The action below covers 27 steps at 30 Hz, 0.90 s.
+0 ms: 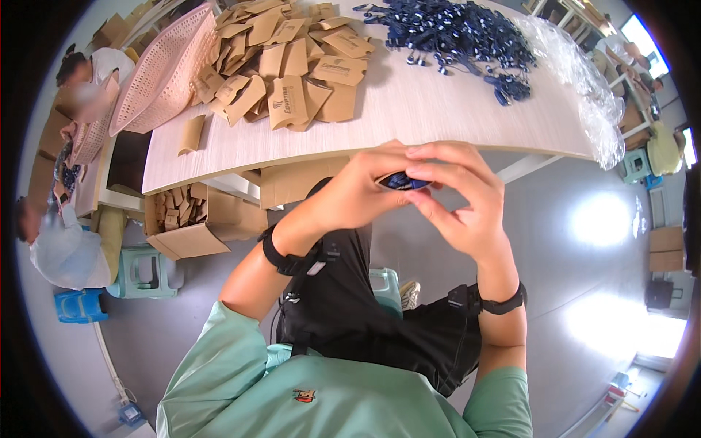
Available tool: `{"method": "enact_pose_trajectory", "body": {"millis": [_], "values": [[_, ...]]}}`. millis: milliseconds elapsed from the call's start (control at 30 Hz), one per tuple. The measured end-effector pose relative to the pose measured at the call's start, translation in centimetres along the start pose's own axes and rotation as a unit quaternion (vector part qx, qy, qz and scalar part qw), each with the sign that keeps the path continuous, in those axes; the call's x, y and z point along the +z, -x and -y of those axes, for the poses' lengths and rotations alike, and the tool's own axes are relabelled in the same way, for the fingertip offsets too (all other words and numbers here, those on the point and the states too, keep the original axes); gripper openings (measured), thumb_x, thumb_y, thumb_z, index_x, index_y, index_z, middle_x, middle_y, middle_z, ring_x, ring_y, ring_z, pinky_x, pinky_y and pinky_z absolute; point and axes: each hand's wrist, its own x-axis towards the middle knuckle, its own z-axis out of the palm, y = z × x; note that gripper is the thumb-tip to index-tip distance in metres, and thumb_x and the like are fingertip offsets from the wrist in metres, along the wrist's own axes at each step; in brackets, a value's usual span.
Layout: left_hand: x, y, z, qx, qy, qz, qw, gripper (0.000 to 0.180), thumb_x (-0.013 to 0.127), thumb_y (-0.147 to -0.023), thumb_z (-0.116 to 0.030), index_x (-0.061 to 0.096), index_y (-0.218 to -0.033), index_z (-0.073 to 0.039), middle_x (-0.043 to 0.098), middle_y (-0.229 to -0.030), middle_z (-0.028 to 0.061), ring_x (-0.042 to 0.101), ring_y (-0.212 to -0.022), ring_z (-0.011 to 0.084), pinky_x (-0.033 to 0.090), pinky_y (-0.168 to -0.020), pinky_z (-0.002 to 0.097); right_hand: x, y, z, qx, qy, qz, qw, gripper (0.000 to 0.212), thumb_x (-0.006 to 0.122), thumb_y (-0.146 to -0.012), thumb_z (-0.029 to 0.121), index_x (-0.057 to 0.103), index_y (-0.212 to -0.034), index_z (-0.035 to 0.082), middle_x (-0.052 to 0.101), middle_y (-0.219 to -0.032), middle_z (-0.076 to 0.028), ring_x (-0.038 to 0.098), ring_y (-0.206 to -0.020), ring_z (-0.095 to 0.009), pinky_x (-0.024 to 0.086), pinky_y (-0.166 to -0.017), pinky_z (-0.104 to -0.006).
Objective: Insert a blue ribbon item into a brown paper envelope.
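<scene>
Just off the table's near edge, both my hands are closed round a small bundle of dark blue earphones (404, 181). My left hand (363, 187) wraps it from the left, fingers curled over the far side. From the right, my right hand (458, 191) grips it with thumb and bent fingers, its fingertips meeting the left hand's. The bundle sits in a narrow lens-shaped gap between the hands. Whether a box surrounds it is hidden by the fingers. Beyond lie a heap of brown cardboard pillow boxes (286, 100) and a pile of dark blue earphones (456, 33).
A single pillow box (191, 136) lies near the front left of the table (241, 150). A pink basket (157, 77) stands left, clear plastic wrap (577, 80) right. Below is a carton (197, 237) of small boxes. People sit at left and far right, near stools (144, 274).
</scene>
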Motion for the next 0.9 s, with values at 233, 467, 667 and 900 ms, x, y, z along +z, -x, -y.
{"method": "enact_pose_trajectory", "body": {"millis": [233,467,667,900], "values": [[-3.8,-1.2,3.9,-0.047,0.021,-0.047,0.998,0.020,0.074,-0.082,-0.004,0.068,-0.101,0.002,0.070,-0.088,0.0076,0.063,-0.082,0.0157,0.051,-0.075,0.0306,2.3,-4.6,-3.4,-0.071,0.113,0.026,0.991,0.025,0.080,-0.067,0.004,0.071,-0.089,0.011,0.067,-0.111,-0.003,0.062,-0.094,-0.025,0.050,-0.080,-0.0356],[-4.7,-1.7,4.9,-0.127,0.131,-0.064,0.981,0.020,0.073,-0.083,-0.002,0.066,-0.101,0.003,0.070,-0.088,0.0064,0.063,-0.081,0.0113,0.052,-0.075,0.0281,4.0,-5.9,-5.1,-0.021,0.080,0.032,0.996,0.021,0.080,-0.069,0.008,0.071,-0.088,0.012,0.067,-0.110,-0.003,0.062,-0.093,-0.024,0.049,-0.081,-0.0362],[-6.2,-2.6,4.3,-0.145,0.099,-0.015,0.984,0.019,0.070,-0.085,-0.001,0.065,-0.103,0.004,0.070,-0.090,0.0071,0.063,-0.082,0.0116,0.053,-0.076,0.0282,3.3,-7.4,-5.6,-0.089,0.164,0.075,0.980,0.017,0.080,-0.070,0.012,0.072,-0.085,0.012,0.067,-0.109,-0.003,0.061,-0.091,-0.024,0.047,-0.081,-0.0357],[-5.3,-2.4,5.4,-0.107,0.139,-0.070,0.982,0.018,0.068,-0.087,-0.003,0.065,-0.104,0.004,0.071,-0.092,0.0073,0.063,-0.083,0.0111,0.052,-0.076,0.0282,3.8,-7.2,-5.3,0.084,0.016,0.024,0.996,0.015,0.081,-0.070,0.015,0.072,-0.081,0.011,0.065,-0.112,-0.002,0.060,-0.096,-0.022,0.047,-0.082,-0.0358]]}}
